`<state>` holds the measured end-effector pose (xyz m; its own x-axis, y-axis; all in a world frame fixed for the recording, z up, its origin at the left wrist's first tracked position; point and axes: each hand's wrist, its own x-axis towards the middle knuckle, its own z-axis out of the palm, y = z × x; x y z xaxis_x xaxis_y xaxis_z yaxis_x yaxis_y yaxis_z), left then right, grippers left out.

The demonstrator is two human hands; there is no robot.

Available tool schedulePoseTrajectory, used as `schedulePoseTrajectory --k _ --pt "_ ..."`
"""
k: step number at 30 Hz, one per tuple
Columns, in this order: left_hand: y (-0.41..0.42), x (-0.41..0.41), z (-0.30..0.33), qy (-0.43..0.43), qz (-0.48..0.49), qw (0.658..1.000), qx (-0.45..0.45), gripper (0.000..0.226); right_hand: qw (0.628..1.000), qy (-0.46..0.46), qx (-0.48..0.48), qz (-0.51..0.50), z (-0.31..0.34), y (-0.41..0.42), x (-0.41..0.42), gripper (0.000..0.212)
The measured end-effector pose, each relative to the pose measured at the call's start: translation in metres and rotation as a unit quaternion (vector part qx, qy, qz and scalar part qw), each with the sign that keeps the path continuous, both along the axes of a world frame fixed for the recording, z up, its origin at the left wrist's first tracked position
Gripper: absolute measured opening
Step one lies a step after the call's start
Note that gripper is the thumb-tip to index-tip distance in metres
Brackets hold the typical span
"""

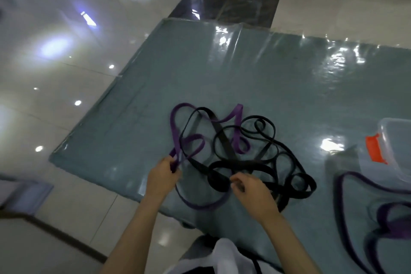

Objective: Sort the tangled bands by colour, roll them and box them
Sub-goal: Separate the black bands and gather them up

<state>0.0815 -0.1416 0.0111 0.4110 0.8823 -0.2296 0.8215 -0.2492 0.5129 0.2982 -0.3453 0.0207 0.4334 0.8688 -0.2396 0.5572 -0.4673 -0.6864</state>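
Nearest, the left hand (163, 174) pinches the purple band (175, 131); the right hand (250, 187) hovers curled, empty. Pulling hard would likely tighten the black bands (244, 162).

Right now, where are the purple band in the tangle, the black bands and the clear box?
purple band (175, 128): head view, left loop.
black bands (262, 163): head view, middle of the heap.
clear box (393, 146): head view, its near wall.

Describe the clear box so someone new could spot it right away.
Start at the grey-green mat on the tiled floor and follow it to its right edge. There, just above a loose purple band, sits the clear plastic box, the only thing with an orange latch.
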Motion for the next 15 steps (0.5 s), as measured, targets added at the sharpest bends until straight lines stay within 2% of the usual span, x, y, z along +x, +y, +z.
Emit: schedulePoseTrajectory --k 3,8,11,13,15 --pt "-0.001 -0.018 0.015 -0.032 0.042 0.999 0.011 0.009 0.999 0.009 -0.001 0.033 -0.017 0.01 -0.015 0.027" --pt "-0.003 -0.047 0.022 -0.037 0.053 0.998 0.027 0.017 0.992 -0.04 -0.04 0.11 -0.038 0.032 -0.047 0.052" --pt "0.002 -0.056 0.014 -0.08 0.066 0.995 0.009 0.019 0.981 -0.074 -0.126 0.124 -0.045 0.046 -0.06 0.071" --pt "0.008 -0.057 0.008 -0.109 0.074 0.991 -0.004 0.024 0.968 -0.097 -0.18 0.145 -0.049 0.051 -0.063 0.073" --pt "0.018 -0.055 0.003 -0.142 0.09 0.986 -0.021 0.024 0.965 -0.102 -0.192 0.149 -0.051 0.056 -0.062 0.062"
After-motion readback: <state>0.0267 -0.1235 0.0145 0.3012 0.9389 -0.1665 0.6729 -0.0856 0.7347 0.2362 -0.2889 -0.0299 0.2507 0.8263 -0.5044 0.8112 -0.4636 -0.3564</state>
